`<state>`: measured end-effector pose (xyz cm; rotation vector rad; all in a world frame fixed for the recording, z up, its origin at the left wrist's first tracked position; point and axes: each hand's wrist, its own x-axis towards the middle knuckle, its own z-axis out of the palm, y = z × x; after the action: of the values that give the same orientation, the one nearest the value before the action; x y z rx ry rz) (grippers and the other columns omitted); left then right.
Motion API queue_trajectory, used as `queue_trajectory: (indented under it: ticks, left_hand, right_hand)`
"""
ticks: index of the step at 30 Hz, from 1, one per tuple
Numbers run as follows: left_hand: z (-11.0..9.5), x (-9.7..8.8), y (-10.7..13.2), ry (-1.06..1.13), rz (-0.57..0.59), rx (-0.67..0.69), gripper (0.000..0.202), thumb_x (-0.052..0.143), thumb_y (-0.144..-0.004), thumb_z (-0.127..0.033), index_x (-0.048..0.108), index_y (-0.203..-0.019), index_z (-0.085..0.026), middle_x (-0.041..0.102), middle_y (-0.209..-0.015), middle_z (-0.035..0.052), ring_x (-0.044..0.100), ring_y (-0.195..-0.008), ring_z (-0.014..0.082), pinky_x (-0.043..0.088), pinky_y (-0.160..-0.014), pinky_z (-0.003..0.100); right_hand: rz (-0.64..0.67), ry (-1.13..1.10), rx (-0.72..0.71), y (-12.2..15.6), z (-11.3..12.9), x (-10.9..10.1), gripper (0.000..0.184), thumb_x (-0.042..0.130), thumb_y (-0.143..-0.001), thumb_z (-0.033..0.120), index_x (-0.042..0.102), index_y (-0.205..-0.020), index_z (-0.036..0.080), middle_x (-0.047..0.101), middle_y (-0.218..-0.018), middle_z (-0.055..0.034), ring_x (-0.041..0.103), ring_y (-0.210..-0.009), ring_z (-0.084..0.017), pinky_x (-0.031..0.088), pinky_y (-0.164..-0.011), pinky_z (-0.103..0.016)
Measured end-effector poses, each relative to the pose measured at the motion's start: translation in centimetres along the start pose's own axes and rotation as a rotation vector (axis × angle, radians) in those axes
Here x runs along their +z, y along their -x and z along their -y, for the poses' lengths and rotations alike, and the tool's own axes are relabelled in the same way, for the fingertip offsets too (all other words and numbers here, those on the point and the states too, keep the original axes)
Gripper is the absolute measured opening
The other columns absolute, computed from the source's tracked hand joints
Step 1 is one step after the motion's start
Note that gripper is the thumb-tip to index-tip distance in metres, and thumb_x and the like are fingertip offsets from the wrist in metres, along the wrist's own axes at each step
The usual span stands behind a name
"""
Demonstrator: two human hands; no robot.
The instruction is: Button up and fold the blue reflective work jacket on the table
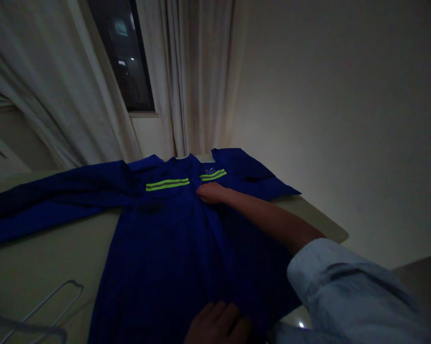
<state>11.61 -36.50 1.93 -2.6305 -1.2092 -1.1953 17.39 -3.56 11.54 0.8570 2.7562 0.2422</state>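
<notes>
A dark blue work jacket with yellow-green stripes across the chest lies spread out, front up, its collar at the far side. One sleeve stretches out to the left; the other lies bent at the upper right. My right hand reaches in and pinches the front opening just below the chest stripes. At the bottom of the view, my left hand has its fingers curled onto the lower front of the jacket. Its fingertips are partly lost in the dark cloth.
The pale table carries the jacket. Wire hangers lie at the lower left, near the jacket's side. Long curtains and a dark window are behind the table; a plain wall rises at the right.
</notes>
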Motion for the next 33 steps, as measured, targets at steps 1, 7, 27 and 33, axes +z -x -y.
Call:
queue_trajectory:
  ticks: [1, 7, 27, 33]
  left_hand:
    - [0.6, -1.2, -0.9, 0.031, 0.133, -0.014, 0.019, 0.076, -0.090, -0.041, 0.069, -0.106, -0.034, 0.075, -0.083, -0.0045, 0.068, -0.066, 0.0178, 0.053, -0.052, 0.033]
    - [8.2, -4.5, -8.0, -0.169, 0.475, -0.284, 0.053, 0.045, -0.107, -0.050, 0.057, -0.147, -0.018, 0.058, -0.154, 0.0154, 0.057, -0.138, 0.0328, 0.047, -0.114, 0.051]
    - [13.6, 0.1, -6.7, -0.162, 0.424, -0.364, 0.086, 0.034, -0.100, -0.077, 0.031, -0.167, -0.023, 0.029, -0.172, 0.0115, 0.028, -0.159, 0.0350, 0.023, -0.129, 0.061]
    - [13.7, 0.1, -6.7, -0.139, 0.418, -0.344, 0.089, 0.041, -0.099, -0.074, 0.033, -0.166, -0.015, 0.033, -0.171, 0.0138, 0.031, -0.158, 0.0360, 0.022, -0.129, 0.060]
  right_hand:
    - [-0.003, -0.001, 0.011, -0.1, 0.1, 0.1, 0.028, 0.051, -0.099, 0.022, 0.072, -0.117, 0.016, 0.073, -0.127, -0.0170, 0.074, -0.111, -0.030, 0.059, -0.084, -0.036]
    - [-0.026, 0.008, 0.028, -0.2, 0.3, 0.0, 0.027, 0.055, -0.098, 0.025, 0.074, -0.114, 0.016, 0.076, -0.120, -0.0160, 0.075, -0.108, -0.031, 0.059, -0.082, -0.036]
    - [-0.026, -0.079, -0.014, -0.1, -1.9, -0.1, 0.020, 0.058, -0.103, 0.029, 0.074, -0.112, 0.019, 0.077, -0.120, -0.0096, 0.072, -0.112, -0.025, 0.050, -0.081, -0.028]
    - [-0.058, 0.059, 0.025, -0.8, -0.3, 0.9, 0.024, 0.055, -0.103, 0.027, 0.074, -0.113, 0.016, 0.076, -0.118, -0.0154, 0.073, -0.109, -0.027, 0.052, -0.085, -0.030]
